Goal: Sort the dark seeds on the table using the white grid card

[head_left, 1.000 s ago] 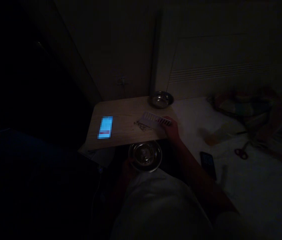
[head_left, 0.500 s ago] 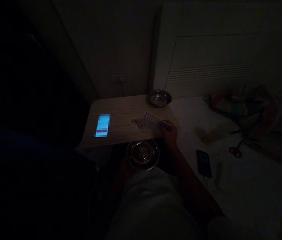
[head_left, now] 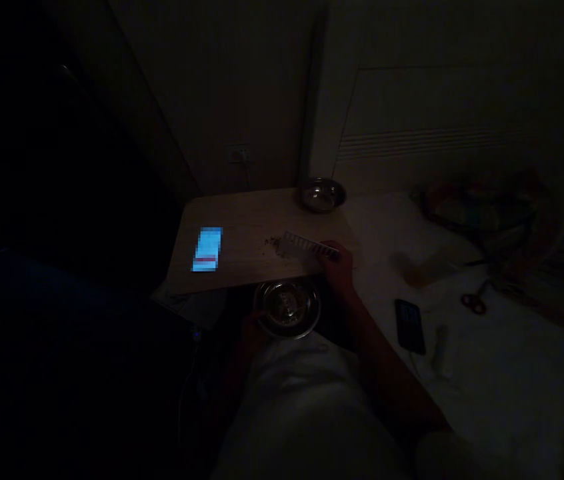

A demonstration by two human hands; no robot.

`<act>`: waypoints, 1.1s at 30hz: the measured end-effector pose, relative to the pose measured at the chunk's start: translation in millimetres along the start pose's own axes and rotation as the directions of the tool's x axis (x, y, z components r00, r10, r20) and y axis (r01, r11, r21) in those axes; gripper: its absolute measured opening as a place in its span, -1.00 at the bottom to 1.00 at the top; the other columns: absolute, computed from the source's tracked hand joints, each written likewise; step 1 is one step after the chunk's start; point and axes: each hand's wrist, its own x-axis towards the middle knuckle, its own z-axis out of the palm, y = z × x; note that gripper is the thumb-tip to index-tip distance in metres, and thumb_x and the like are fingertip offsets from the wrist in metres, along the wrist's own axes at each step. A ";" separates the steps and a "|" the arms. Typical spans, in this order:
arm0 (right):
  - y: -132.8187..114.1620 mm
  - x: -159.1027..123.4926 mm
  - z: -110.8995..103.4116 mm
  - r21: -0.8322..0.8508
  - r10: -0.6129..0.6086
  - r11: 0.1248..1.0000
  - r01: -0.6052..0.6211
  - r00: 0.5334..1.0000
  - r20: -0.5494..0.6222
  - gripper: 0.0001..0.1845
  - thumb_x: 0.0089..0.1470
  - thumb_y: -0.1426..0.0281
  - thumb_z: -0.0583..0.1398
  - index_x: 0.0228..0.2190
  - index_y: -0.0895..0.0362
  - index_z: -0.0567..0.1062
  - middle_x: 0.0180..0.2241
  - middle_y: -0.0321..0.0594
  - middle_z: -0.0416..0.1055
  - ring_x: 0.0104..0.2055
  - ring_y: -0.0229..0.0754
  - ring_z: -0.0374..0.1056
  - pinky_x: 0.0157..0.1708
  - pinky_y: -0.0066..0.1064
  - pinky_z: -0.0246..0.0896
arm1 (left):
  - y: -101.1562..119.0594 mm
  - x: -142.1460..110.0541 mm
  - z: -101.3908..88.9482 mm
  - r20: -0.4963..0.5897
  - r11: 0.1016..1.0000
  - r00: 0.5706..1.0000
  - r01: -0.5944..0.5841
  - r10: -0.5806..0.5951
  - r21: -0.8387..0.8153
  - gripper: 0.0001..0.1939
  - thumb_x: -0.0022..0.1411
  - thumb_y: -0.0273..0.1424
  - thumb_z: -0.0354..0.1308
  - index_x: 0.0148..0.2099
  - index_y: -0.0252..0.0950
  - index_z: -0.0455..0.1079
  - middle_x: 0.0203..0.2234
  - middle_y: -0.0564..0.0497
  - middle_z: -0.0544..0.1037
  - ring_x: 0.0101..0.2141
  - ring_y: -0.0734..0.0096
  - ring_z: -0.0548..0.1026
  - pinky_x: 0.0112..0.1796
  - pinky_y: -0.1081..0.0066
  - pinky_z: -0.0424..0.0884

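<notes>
The light is very dim. My right hand (head_left: 338, 268) is closed round one end of a pale, flat piece with a row of slots (head_left: 302, 244), held tilted low over the small table. At its far end lies a scatter of small dark bits (head_left: 273, 241) on the wood; whether the piece touches the tabletop is hard to make out. Below the table's front edge, a round metal bowl (head_left: 313, 321) rests at my lap with small bits inside. My left hand (head_left: 255, 332) grips the bowl's left rim, its fingers mostly in shadow.
On the wooden table (head_left: 242, 213) are a lit phone (head_left: 207, 249) at left and a second metal bowl (head_left: 323, 195) at the back right. A dark phone (head_left: 410, 327), scissors (head_left: 475, 303) and crumpled cloth (head_left: 482, 207) lie on the white bed to the right. A wall socket (head_left: 239, 154) is behind.
The slotted piece has tilted flatter and its far end has dipped slightly left, covering part of the dark bits. The left hand and lap bowl stay in place.
</notes>
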 end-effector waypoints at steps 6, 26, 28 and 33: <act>-1.4 -0.1 -3.0 -0.016 -0.013 1.000 0.013 1.000 0.028 -0.84 -0.18 0.39 0.18 -0.44 0.15 0.48 -0.48 -0.30 0.42 -0.44 -0.25 0.30 -0.41 -0.45 0.18 | 0.3 -1.2 -4.6 -0.002 0.998 0.999 -0.036 0.036 0.043 -0.77 -0.15 -0.56 0.19 -0.32 -0.33 0.44 -0.40 -0.12 0.57 -0.09 0.00 0.42 -0.08 0.16 0.29; -10.5 -3.7 -10.0 -0.017 -0.023 1.000 0.026 0.991 0.135 -0.89 -0.18 0.39 0.21 -0.48 0.14 0.48 -0.52 -0.32 0.40 -0.46 -0.27 0.28 -0.43 -0.45 0.15 | -4.0 -2.4 -17.7 -0.019 0.980 0.989 -0.144 0.148 0.140 -0.63 -0.31 -0.73 0.21 -0.38 -0.27 0.42 -0.32 -0.03 0.57 0.06 0.02 0.29 0.05 0.23 0.17; -11.8 -4.7 -10.4 -0.025 -0.024 0.999 0.028 0.990 0.140 -0.89 -0.18 0.40 0.21 -0.48 0.14 0.48 -0.52 -0.32 0.40 -0.46 -0.27 0.28 -0.43 -0.45 0.15 | -4.4 -0.8 -17.0 -0.017 0.980 0.990 -0.138 0.142 0.141 -0.64 -0.31 -0.72 0.22 -0.39 -0.28 0.42 -0.34 -0.04 0.57 0.04 0.02 0.31 0.05 0.23 0.17; -10.2 -4.4 -12.5 -0.069 -0.011 0.997 0.020 0.992 0.128 -0.87 -0.18 0.40 0.19 -0.46 0.14 0.48 -0.52 -0.32 0.40 -0.46 -0.27 0.27 -0.43 -0.45 0.15 | -2.6 4.4 -11.6 0.001 0.988 0.996 -0.090 0.091 0.129 -0.71 -0.22 -0.59 0.25 -0.33 -0.30 0.43 -0.36 -0.08 0.58 -0.03 -0.01 0.39 0.00 0.14 0.24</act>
